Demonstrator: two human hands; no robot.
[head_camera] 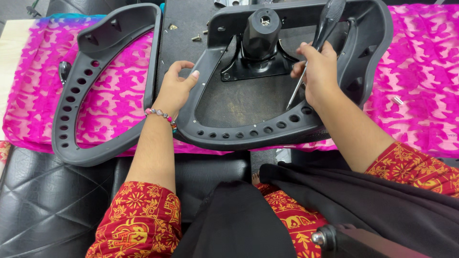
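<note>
Head view:
- Left hand [176,88]: grip loose, fingers curved and half open, thumb and fingertips resting on the left rim of the chair seat frame; beaded bracelet [161,116] at the wrist
- Right hand [319,70]: grip closed around the lower handle of the screwdriver, fingers wrapped tight
- Screwdriver [321,33]: black ridged handle tilted up and to the right, thin metal shaft slanting down-left from the hand, tip down on the seat panel inside the frame, near the right rim
- Chair seat frame [248,136]: dark grey plastic, lying underside up, row of round holes along the near edge; black metal mounting plate with upright cylinder [260,36] at its centre
- Second grey frame [76,100]: curved piece with a row of holes, lying to the left, just beside the seat frame
- Pink patterned cloth [420,71]: spread beneath both frames
- Loose screws [196,37]: on the dark surface between the two frames, far side
- Small metal piece [397,100]: on the cloth, right of the seat frame
</note>
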